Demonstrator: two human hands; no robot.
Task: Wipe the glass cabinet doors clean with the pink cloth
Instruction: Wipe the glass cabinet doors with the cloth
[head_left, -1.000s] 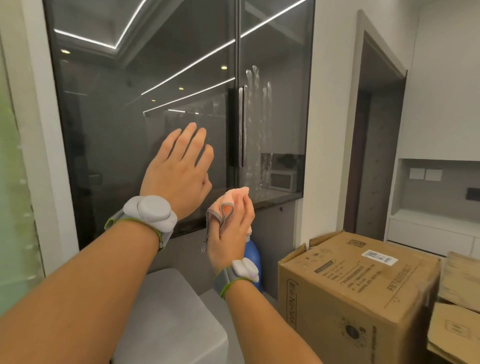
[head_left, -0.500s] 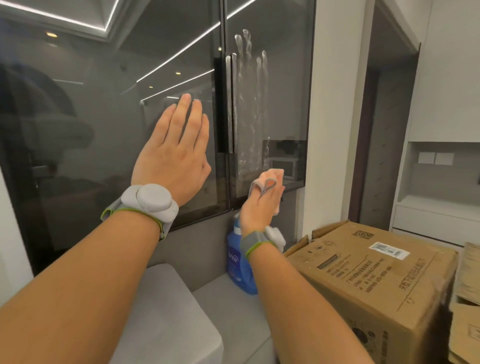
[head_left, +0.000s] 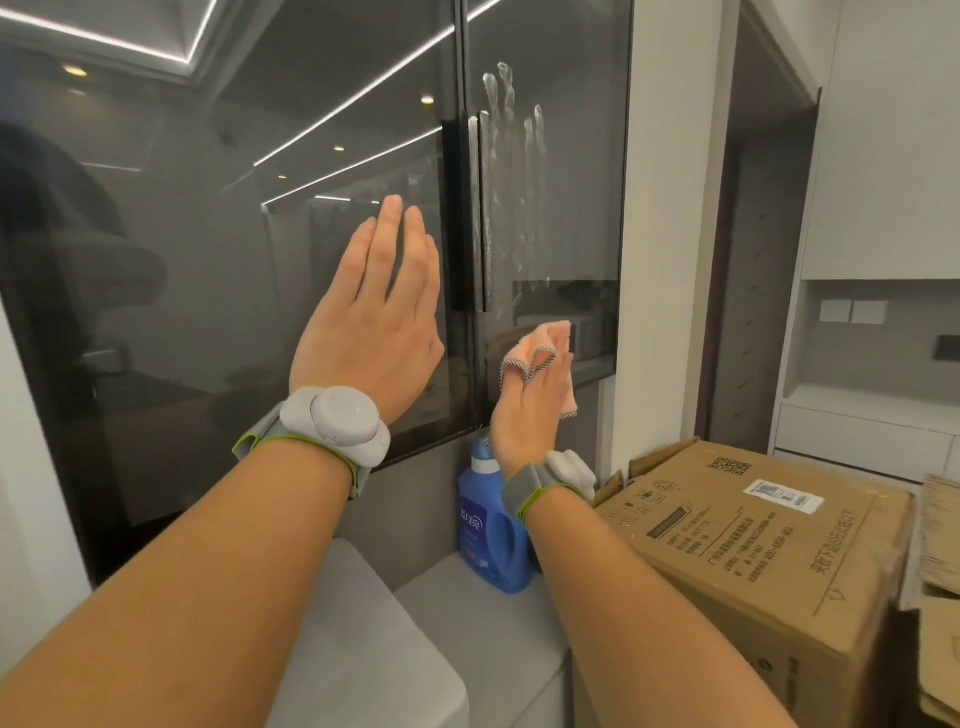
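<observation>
Two dark glass cabinet doors fill the wall ahead: the left door (head_left: 208, 260) and the right door (head_left: 571, 182). White foamy streaks (head_left: 511, 171) run down the right door beside its vertical handle. My left hand (head_left: 371, 322) lies flat against the left door, fingers straight and together, holding nothing. My right hand (head_left: 527, 410) grips the pink cloth (head_left: 553, 340), a pink rag with a grey stitched edge, and presses it on the lower part of the right door, below the streaks.
A blue detergent bottle (head_left: 491, 535) stands on the grey ledge (head_left: 467, 613) under the right door, partly behind my right wrist. A large cardboard box (head_left: 769, 551) sits close on the right, more flattened cardboard (head_left: 935, 597) beside it. A doorway (head_left: 758, 260) opens past the white wall.
My right hand with the cloth has moved forward and right, from in front of the door seam onto the lower right door. My left hand stays on the left door; my view has come closer.
</observation>
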